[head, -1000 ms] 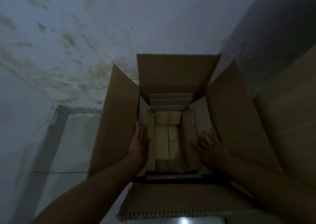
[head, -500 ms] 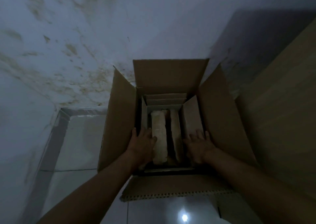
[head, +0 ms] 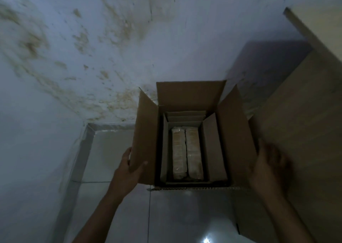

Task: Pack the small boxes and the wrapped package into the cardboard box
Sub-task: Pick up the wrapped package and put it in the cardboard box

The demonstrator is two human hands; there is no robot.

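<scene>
The open cardboard box (head: 235, 131) stands on the tiled floor against a stained wall. Deep inside it, two long wrapped packages (head: 186, 153) lie side by side between upright cardboard liners (head: 212, 146). My left hand (head: 129, 174) grips the lower edge of the box's left flap (head: 146, 137), thumb on the inner face. My right hand (head: 268, 166) is at the outer side of the right flap (head: 235, 131), fingers curled; whether it grips the flap is unclear. The small boxes are not distinguishable.
A stained wall (head: 92, 57) rises behind the box. A light wooden panel (head: 305, 122) stands close on the right. Glossy floor tiles (head: 111, 150) with a raised border lie to the left and in front. The near flap hangs down toward me.
Both hands came out of the box interior and moved to the side flaps. The wrapped packages now lie flat and side by side. The view has pulled back.
</scene>
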